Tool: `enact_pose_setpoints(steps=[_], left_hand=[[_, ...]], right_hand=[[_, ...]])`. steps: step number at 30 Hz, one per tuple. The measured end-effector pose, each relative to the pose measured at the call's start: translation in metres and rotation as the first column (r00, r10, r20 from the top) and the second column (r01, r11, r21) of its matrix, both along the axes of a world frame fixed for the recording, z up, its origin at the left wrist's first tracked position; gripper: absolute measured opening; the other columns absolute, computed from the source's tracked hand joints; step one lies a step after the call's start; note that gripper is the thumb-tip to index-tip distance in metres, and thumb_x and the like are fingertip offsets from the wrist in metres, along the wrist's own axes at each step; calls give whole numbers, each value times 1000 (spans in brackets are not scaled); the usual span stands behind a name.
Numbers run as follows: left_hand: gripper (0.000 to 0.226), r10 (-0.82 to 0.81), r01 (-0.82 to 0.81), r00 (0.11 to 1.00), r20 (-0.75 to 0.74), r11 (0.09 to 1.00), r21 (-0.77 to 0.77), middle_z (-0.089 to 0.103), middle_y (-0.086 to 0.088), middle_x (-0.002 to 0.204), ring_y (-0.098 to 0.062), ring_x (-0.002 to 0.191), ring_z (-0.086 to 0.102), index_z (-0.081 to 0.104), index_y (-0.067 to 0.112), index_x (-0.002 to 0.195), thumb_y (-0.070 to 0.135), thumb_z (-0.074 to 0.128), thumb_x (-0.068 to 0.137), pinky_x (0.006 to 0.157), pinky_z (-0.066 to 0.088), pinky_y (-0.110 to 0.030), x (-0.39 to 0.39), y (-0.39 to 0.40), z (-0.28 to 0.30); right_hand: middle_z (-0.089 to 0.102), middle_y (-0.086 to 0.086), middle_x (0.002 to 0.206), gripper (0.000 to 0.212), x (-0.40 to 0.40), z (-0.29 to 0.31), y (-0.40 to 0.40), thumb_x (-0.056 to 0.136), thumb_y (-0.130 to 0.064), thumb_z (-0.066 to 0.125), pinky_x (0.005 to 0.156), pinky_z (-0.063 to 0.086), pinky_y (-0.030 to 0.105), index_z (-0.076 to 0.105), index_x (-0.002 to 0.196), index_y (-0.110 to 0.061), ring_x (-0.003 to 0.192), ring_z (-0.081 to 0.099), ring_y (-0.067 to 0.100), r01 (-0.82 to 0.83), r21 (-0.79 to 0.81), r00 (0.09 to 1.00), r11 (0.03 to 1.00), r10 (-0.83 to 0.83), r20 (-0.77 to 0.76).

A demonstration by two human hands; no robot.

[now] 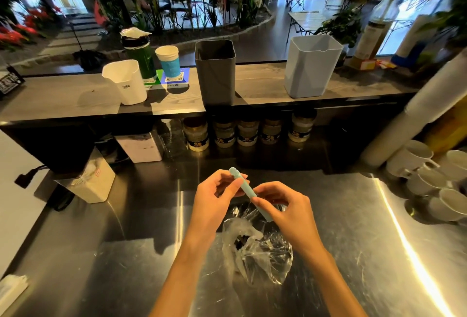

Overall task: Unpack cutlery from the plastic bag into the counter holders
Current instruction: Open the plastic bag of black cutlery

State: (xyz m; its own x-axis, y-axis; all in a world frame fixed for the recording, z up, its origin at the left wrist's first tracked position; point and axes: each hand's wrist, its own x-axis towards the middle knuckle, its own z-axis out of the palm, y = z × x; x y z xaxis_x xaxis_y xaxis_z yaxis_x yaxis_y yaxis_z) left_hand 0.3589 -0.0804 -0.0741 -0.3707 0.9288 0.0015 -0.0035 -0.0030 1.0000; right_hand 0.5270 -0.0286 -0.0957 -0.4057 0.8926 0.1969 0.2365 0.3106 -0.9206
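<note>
Steel worktop (106,261) up front, raised shelf (265,84) beyond the hands, plants and café seating behind that. Bag (257,248) lies crumpled on the worktop right under the hands, mouth open toward them, probably so pieces can be pulled out without lifting it. Both hands hold one light-blue handle (242,186) above the bag: left hand (214,195) pinches the upper end between thumb and fingers, right hand (280,205) is curled around the lower end; the working end is hidden, so can't tell what kind of cutlery it is. Two-handed hold looks like a reorient before dropping it in a holder. Holders stand on the shelf well ahead of the hands: white (125,81) to the left, grey (215,71) straight ahead, pale blue (312,65) to the right. The grey one looks empty.
</note>
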Motion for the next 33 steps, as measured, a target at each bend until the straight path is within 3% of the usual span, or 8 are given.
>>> enact_pose_setpoints(steps=[8,12,15,18,22,26,29,33], left_hand=[[19,-57,60,996,72,997,-52,76,-4,104,-17,102,73,70,8,111,17,64,95,87,59,-30,19,26,-18],[26,-195,192,981,11,952,-237,76,-9,100,-17,93,74,69,6,118,15,69,93,82,60,-26,39,48,-62],[32,-266,268,962,58,893,-361,73,-21,104,-20,81,74,61,-1,123,5,69,92,76,61,-24,64,59,-98],[32,-362,361,929,82,831,-422,72,-17,100,-15,76,70,58,2,125,5,65,94,70,58,-20,93,68,-118],[31,-464,401,886,-10,776,-487,69,-15,93,-11,71,66,62,1,123,7,67,92,70,58,-21,118,77,-130],[21,-480,385,873,-93,792,-474,74,-13,98,-13,76,69,69,9,111,14,71,90,80,60,-31,120,78,-118],[14,-490,344,815,-309,839,-423,73,2,92,-8,81,69,72,18,103,20,73,90,82,60,-32,103,72,-101],[30,-488,306,710,-508,863,-401,71,13,94,1,92,66,67,30,106,37,81,80,84,56,-27,58,50,-74]], right_hand=[[75,-16,93,19,33,-16,12,85,-28,79,80,58,19,74,103,-30,90,71,3,-15,-136,996,991,26,83],[76,-14,89,18,66,-59,27,82,-27,82,78,59,20,76,98,-29,86,72,3,12,-229,973,973,42,228],[76,-10,82,13,94,-109,34,80,-22,85,74,60,22,77,91,-25,79,73,7,158,-304,956,939,-69,284],[76,-6,72,10,123,-160,37,79,-24,86,73,63,37,76,83,-24,70,73,10,358,-376,902,855,-213,375],[69,-8,56,10,156,-205,45,79,-23,85,72,62,42,77,79,-17,61,69,12,525,-393,806,755,-293,514],[73,-2,72,27,174,-215,67,81,-25,83,83,60,42,75,98,-5,81,73,25,614,-372,755,696,-381,534],[75,5,93,28,166,-198,68,83,-26,82,86,55,34,73,104,-11,94,72,25,590,-309,755,746,-374,538],[75,-11,87,7,128,-159,46,86,-23,79,84,58,22,75,91,-26,85,72,5,349,-315,898,883,-218,382]])
